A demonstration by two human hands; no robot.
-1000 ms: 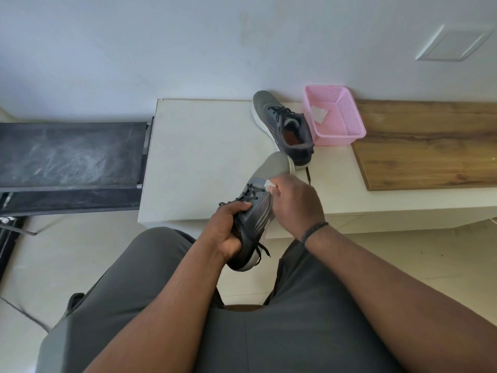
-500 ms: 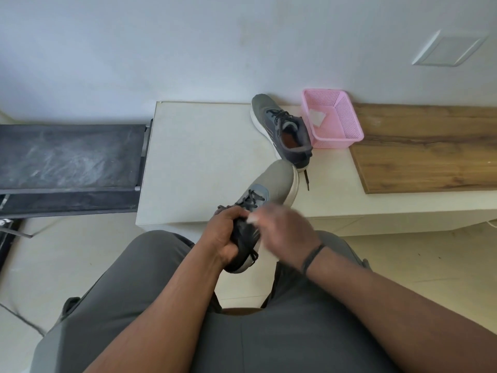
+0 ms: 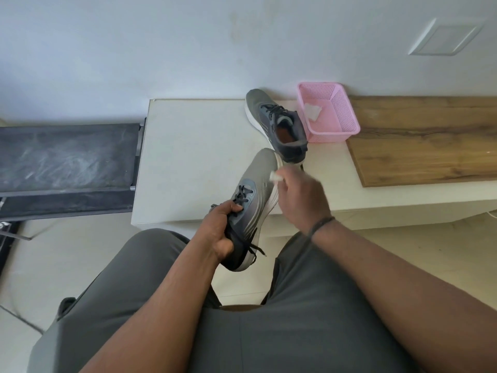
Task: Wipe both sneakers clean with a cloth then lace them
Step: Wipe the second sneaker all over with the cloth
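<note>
A: We start with the sneaker in hand: grey, with dark laces, held up in the air over our lap, its toe pointing away from us toward the table edge.

B: Our left hand grips it at the heel end, fingers curled round the collar beside the laces. One lace end dangles loose below the hand.

A: Our right hand is curled round a small white cloth, pinching it at the fingertips and pressing it against the sneaker's right side near the toe, by the pale sole. The hand is blurred, so we cannot tell just how the fingers lie.

B: There is a dark band on that wrist.

A: Further out, the second sneaker stands upright on the white table, toe toward the wall, heel opening toward us. Its heel sits just beyond the toe of the one we hold.

B: Just to its right, touching or nearly so, is a pink basket against the wall, with a crumpled white piece inside.

A: Right of the basket a wooden board lies on the table. To the left of the table we see a dark, scuffed slab, set lower.

B: Below it all, our grey trousers fill the foreground.
</note>
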